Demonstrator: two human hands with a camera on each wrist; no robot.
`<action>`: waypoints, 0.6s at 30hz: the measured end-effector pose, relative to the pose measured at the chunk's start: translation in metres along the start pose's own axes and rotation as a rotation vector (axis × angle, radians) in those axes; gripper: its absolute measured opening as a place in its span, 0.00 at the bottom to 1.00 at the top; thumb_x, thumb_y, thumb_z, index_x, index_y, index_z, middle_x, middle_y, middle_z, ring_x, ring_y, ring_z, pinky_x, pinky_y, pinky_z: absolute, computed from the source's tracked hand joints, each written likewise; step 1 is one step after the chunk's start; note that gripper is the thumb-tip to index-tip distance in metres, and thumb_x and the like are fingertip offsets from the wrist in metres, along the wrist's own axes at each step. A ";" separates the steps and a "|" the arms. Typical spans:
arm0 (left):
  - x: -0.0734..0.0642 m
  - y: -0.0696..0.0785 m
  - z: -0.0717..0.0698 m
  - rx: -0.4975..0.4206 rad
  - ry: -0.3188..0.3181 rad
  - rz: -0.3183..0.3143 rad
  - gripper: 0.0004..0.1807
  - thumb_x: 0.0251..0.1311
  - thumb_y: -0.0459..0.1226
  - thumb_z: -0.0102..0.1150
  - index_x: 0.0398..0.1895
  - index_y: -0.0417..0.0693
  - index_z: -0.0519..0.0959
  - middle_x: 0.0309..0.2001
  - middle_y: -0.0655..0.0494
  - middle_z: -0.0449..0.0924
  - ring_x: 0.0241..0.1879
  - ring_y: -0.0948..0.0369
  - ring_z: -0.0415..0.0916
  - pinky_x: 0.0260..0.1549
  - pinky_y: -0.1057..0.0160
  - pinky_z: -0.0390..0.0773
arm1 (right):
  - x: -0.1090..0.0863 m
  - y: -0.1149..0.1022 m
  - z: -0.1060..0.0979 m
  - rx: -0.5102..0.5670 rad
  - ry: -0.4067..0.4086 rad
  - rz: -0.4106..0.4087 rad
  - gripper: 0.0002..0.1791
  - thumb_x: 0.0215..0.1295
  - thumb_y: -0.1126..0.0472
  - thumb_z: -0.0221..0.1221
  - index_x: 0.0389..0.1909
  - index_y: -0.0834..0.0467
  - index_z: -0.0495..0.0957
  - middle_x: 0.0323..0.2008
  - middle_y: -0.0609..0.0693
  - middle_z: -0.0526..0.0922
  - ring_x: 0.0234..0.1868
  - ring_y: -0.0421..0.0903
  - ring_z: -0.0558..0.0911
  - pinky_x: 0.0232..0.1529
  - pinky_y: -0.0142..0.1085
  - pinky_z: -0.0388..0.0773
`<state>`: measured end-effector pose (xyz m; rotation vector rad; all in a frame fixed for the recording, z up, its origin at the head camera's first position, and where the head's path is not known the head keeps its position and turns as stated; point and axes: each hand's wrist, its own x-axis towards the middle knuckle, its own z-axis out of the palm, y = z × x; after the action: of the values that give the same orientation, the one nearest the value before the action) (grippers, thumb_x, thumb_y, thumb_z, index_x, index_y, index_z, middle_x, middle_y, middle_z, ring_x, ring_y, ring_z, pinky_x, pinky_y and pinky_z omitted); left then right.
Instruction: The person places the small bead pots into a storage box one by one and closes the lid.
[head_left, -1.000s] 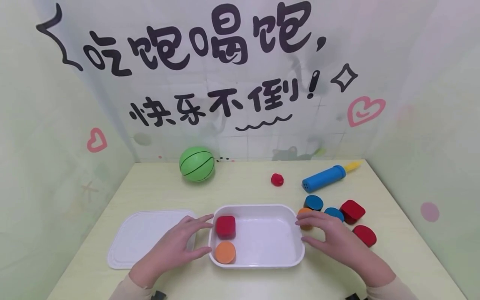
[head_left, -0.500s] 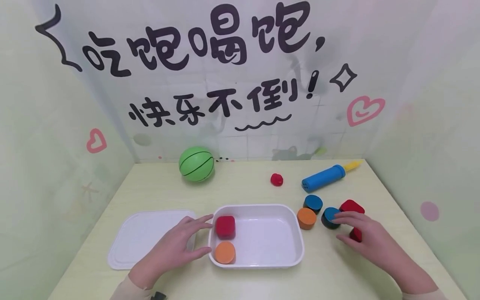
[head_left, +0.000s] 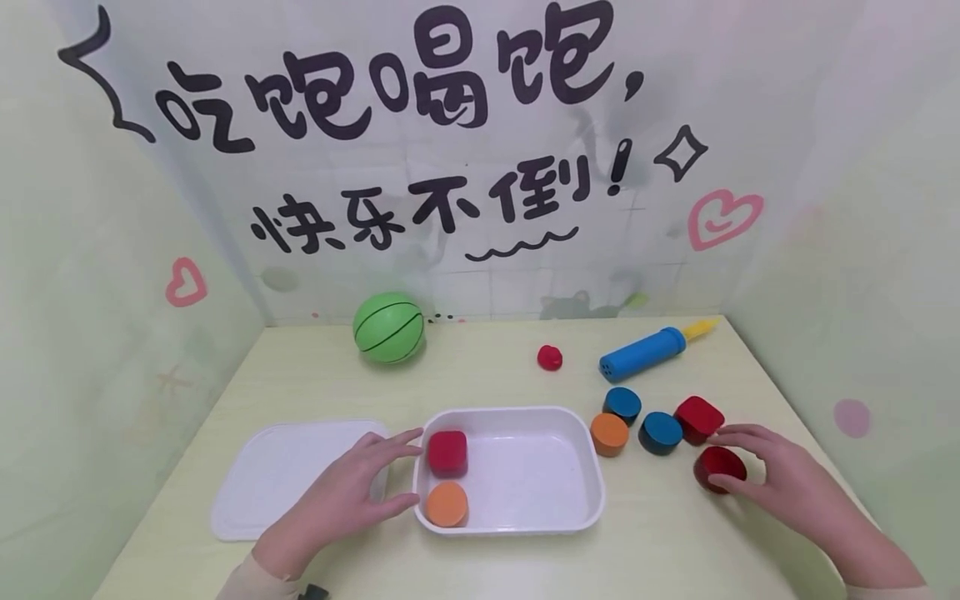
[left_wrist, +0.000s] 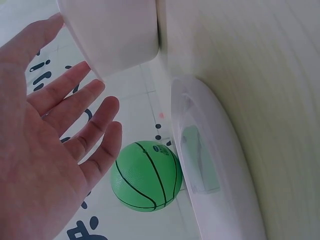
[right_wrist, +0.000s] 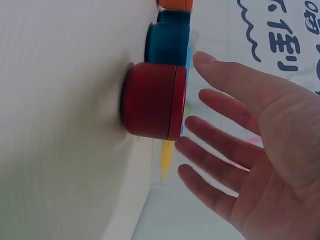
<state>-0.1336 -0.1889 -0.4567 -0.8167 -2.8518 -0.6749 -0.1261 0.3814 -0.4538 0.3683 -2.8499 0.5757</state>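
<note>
My left hand [head_left: 352, 475] holds its relaxed fingers and thumb at the left rim of a white rectangular box [head_left: 536, 527]; in the left wrist view the fingertips come right to its wall. Inside the box, along its left end, sit a red square tin [head_left: 447, 454] and an orange round tin [head_left: 447, 505]. My right hand [head_left: 795, 483] is at a low red rounded tin [head_left: 716, 468] on the table, thumb in front and fingers behind. In the right wrist view that red tin [right_wrist: 152, 100] stands upright, with loosely spread fingers [right_wrist: 220, 135] close to its lid.
Left of the box lies a white lid [head_left: 285, 467], partly behind my left hand. Two blue tins [head_left: 622, 405], an orange tin [head_left: 610, 434] and another red tin [head_left: 699, 418] stand to the right. Farther back are a green ball [head_left: 388, 327], a small red object [head_left: 550, 357] and a blue hand pump [head_left: 642, 354].
My right hand has left the box's right rim and moved right, past the orange and blue tins, to the nearer red tin. The left hand has stayed at the box.
</note>
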 end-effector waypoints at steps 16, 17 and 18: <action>-0.001 0.000 0.000 0.004 0.001 0.013 0.32 0.59 0.58 0.71 0.66 0.60 0.80 0.72 0.68 0.73 0.52 0.69 0.71 0.45 0.63 0.82 | -0.003 0.007 0.005 0.050 -0.076 0.069 0.29 0.42 0.58 0.82 0.49 0.58 0.86 0.46 0.56 0.87 0.40 0.50 0.82 0.33 0.32 0.82; -0.001 0.000 -0.001 0.004 0.002 0.013 0.32 0.59 0.58 0.71 0.66 0.60 0.80 0.72 0.68 0.73 0.52 0.69 0.71 0.45 0.63 0.82 | -0.003 0.006 0.005 0.045 -0.069 0.065 0.29 0.42 0.58 0.83 0.48 0.58 0.86 0.46 0.56 0.87 0.39 0.50 0.82 0.33 0.31 0.82; -0.001 0.000 -0.001 0.004 0.003 0.014 0.32 0.59 0.58 0.71 0.66 0.60 0.80 0.72 0.68 0.73 0.52 0.69 0.71 0.46 0.63 0.83 | -0.003 0.006 0.005 0.045 -0.070 0.062 0.29 0.42 0.58 0.82 0.49 0.58 0.86 0.46 0.56 0.87 0.40 0.50 0.82 0.33 0.31 0.82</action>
<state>-0.1326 -0.1899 -0.4564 -0.8341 -2.8411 -0.6682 -0.1261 0.3851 -0.4611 0.3137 -2.9282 0.6528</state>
